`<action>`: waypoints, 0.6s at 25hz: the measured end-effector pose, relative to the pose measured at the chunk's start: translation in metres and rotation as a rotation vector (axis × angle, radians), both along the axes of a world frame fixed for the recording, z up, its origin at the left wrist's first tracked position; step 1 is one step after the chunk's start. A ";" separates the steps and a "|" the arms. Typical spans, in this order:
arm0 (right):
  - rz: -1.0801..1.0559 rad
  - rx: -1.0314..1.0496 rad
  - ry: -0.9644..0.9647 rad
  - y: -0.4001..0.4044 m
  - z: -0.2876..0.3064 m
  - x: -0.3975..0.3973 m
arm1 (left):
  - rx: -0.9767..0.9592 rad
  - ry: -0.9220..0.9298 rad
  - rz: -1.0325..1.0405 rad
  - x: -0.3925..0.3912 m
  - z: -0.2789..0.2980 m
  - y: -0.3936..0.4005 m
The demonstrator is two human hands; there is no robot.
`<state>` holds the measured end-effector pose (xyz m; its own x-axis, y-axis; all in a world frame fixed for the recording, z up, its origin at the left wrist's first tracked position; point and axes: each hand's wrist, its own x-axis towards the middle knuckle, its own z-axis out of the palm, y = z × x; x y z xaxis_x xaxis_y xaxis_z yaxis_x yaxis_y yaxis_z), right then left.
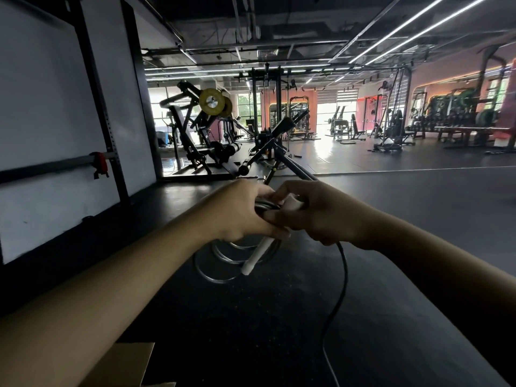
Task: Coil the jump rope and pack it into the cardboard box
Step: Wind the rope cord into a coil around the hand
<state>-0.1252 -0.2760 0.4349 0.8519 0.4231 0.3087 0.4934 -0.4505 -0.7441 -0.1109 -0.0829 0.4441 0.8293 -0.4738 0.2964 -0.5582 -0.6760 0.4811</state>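
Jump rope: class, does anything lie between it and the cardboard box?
Nothing visible does. The jump rope hangs from the left hand and right hand; only dark floor separates it from the cardboard box.

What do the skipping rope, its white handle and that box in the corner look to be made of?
The rope looks like a thin dark cord with a glossy coating, perhaps plastic: its coils catch highlights. The white handle looks like smooth matte plastic, though a foam sleeve is possible. The box looks like plain brown cardboard, dull and flat-edged.
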 end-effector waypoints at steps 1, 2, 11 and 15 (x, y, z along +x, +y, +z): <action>0.039 0.024 0.056 -0.002 0.000 -0.002 | 0.000 0.015 -0.005 0.001 0.000 0.004; 0.072 0.015 0.090 -0.004 -0.001 -0.004 | -0.002 0.038 -0.004 0.002 0.000 0.008; -0.066 0.280 0.113 -0.017 -0.009 0.006 | -0.676 0.231 0.026 0.000 -0.008 0.034; -0.036 0.412 0.091 0.012 -0.024 0.000 | -1.191 0.216 0.109 0.011 -0.023 0.011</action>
<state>-0.1249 -0.2642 0.4106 0.8956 0.2493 0.3685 0.4066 -0.1224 -0.9054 -0.0995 -0.0717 0.4208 0.9339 0.0763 0.3492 -0.3574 0.2145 0.9090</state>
